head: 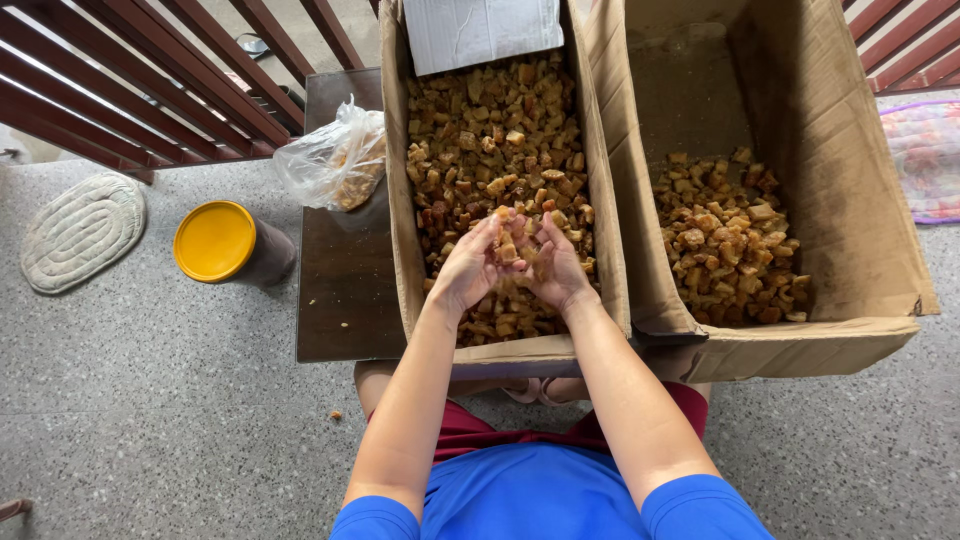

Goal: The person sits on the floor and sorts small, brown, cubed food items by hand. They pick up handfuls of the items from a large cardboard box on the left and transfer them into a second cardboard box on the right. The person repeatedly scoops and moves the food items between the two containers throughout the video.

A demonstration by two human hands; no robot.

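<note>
Head view: both hands' fingers cupped together around brown chunks above left box

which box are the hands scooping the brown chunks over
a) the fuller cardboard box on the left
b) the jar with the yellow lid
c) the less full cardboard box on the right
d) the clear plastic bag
a: the left hand and right hand are cupped together with brown chunks over the fuller cardboard box, while the other cardboard box sits apart to the right.
</note>
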